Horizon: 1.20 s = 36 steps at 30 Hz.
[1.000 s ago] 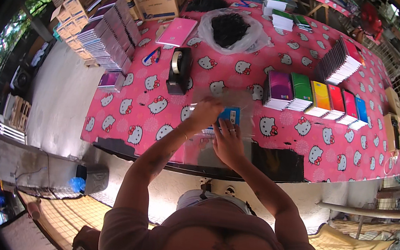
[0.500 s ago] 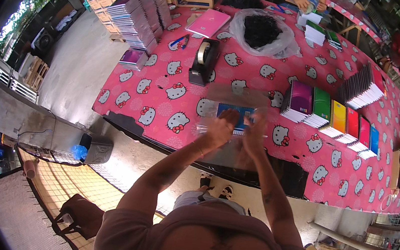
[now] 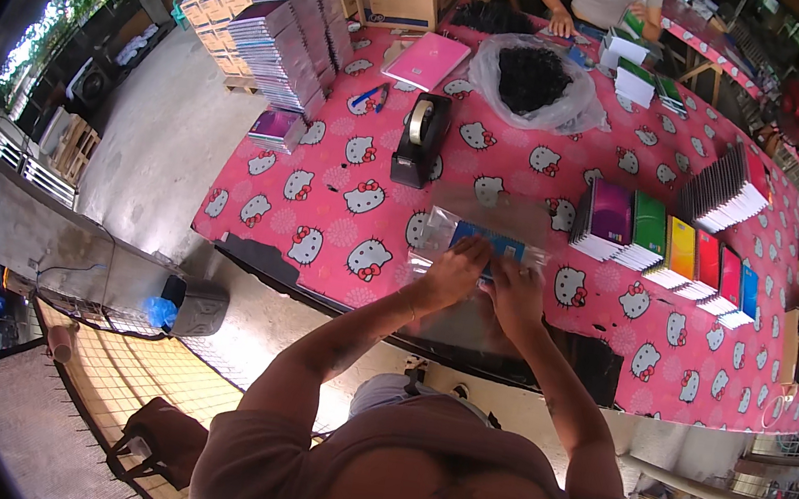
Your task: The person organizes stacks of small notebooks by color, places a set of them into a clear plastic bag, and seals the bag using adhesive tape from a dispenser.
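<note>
A blue spiral notebook (image 3: 507, 246) lies near the front edge of the table, within a clear plastic sleeve (image 3: 434, 232) that spreads out past it on both sides. My left hand (image 3: 455, 269) rests over the notebook's near left part, fingers bent and held together on the plastic. Close beside it, my right hand (image 3: 519, 294) has its fingers curled down at the near right part, also on the plastic. The fingertips of both hands nearly meet, and they cover the notebook's near edge. Whether the plastic is a bag or a loose sheet, I cannot tell.
A black tape dispenser (image 3: 421, 141) stands beyond my left hand. To the right are rows of coloured notebooks (image 3: 679, 248). Farther off lie a pink notebook (image 3: 426, 59) and a plastic bag of black pieces (image 3: 533, 80). Tall notebook stacks (image 3: 280, 47) rise at left. Across the table sits another person (image 3: 609, 0).
My hands have come closer together and now press at the notebook's near edge. The view has shifted slightly. The person across has moved their hands apart.
</note>
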### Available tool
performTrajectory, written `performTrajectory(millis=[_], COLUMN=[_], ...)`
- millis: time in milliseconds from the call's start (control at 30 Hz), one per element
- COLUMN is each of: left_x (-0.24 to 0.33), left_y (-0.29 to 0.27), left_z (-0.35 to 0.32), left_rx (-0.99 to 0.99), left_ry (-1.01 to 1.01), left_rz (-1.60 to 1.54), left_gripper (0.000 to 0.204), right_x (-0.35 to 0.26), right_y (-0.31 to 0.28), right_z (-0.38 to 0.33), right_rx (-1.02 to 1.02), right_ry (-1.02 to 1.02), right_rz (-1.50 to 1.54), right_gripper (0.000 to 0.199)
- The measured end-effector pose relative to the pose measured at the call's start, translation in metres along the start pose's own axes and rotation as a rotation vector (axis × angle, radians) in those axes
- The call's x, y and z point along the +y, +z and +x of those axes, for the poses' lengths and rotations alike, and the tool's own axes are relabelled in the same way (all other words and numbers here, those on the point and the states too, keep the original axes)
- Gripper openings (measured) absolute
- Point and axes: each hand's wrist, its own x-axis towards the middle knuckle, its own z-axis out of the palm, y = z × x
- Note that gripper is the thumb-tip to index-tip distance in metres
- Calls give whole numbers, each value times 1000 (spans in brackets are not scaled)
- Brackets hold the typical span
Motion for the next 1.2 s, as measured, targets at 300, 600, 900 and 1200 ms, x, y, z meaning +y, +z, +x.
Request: performTrajectory(millis=[300, 600, 900, 1200], left_x=[-125, -210, -216, 3], left_y=[-39, -52, -71, -16], left_z=[-23, 21, -7, 34], left_rx=[365, 574, 128, -169], left_ry=[-549, -716, -1036, -803], left_rz=[-76, -1014, 491, -309], left_gripper=[24, 22, 14, 30], right_x=[-2, -1, 0, 12], right_y=[5, 4, 0, 8], right_z=[-5, -3, 0, -4], right_rx=[48, 67, 91, 189], right_ry=[8, 3, -40, -64], right_rz=[58, 68, 57, 33], right_gripper=[43, 46, 43, 45])
